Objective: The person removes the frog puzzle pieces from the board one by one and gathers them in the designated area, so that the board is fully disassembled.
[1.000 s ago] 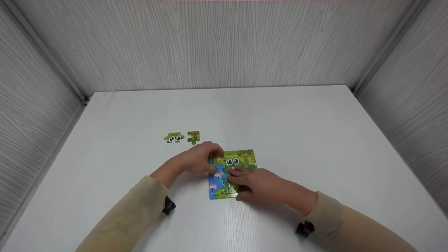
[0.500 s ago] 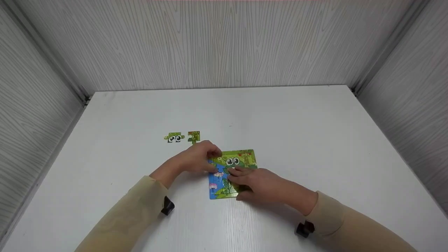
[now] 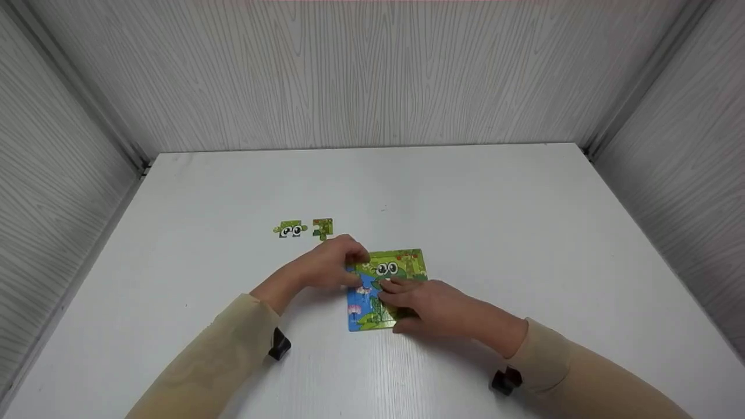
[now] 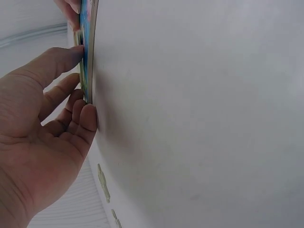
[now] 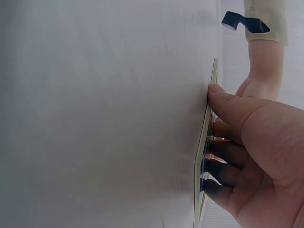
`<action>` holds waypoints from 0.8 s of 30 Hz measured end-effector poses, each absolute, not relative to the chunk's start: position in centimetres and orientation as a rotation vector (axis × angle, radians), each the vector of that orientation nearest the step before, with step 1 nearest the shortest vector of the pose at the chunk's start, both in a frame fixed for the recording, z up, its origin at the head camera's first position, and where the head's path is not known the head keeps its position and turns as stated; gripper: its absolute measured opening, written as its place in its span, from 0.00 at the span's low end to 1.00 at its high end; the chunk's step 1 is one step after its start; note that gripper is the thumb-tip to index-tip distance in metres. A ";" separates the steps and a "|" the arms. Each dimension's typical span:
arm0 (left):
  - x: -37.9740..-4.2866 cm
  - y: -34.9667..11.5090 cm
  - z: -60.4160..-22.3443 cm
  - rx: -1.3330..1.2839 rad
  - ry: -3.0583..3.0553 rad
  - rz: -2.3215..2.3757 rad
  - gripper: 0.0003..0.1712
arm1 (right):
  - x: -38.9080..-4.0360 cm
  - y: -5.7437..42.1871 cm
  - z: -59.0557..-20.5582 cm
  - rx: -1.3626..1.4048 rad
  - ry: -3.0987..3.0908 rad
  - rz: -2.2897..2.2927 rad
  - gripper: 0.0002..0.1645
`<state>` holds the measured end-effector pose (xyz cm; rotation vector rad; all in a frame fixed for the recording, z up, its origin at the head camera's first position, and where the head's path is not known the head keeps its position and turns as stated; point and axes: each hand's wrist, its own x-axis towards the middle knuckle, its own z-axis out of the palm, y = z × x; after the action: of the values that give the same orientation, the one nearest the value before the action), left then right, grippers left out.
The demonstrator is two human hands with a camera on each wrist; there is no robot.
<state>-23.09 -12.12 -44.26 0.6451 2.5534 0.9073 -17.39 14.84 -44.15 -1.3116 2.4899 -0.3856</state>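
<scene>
A square jigsaw puzzle board (image 3: 366,305) lies on the white table, printed with a green frog, large eyes, blue water and flowers. My left hand (image 3: 329,263) curves round its upper left corner, with thumb tip over the blue part. In the left wrist view the thumb meets the board's face (image 4: 89,57) and the other fingers bunch at its edge. Across the lower right of the picture lies my right hand (image 3: 433,302), fingers extended and covering that part. The right wrist view has the right thumb at the board's rim (image 5: 197,161) and fingertips against its face.
Two loose jigsaw pieces lie beyond my left hand: one with eyes (image 3: 291,229), one green and red (image 3: 323,228). Pale wood-grain panels (image 3: 372,75) enclose the table (image 3: 495,221) at the back and sides. Each sleeve (image 3: 544,355) carries a black clip (image 3: 506,381).
Both hands stay nearly in place. My left fingers have shifted slightly left along the board's top edge, and the thumb tip a little right; board and loose pieces keep their places.
</scene>
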 end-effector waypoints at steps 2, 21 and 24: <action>-23.1 -12.1 -44.3 0.624 2.548 0.925 0.23 | -17.4 14.8 -44.1 -1.297 2.486 -0.386 0.40; -23.9 -15.1 -42.2 0.604 2.593 1.074 0.23 | -17.9 14.9 -44.2 -1.264 2.499 -0.378 0.41; -23.9 -16.2 -41.8 0.601 2.592 1.111 0.23 | -17.9 14.9 -44.3 -1.270 2.499 -0.383 0.41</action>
<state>-23.89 -16.18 -41.77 0.6012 2.5922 1.1114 -17.91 14.86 -44.28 -1.2697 2.4992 -0.3826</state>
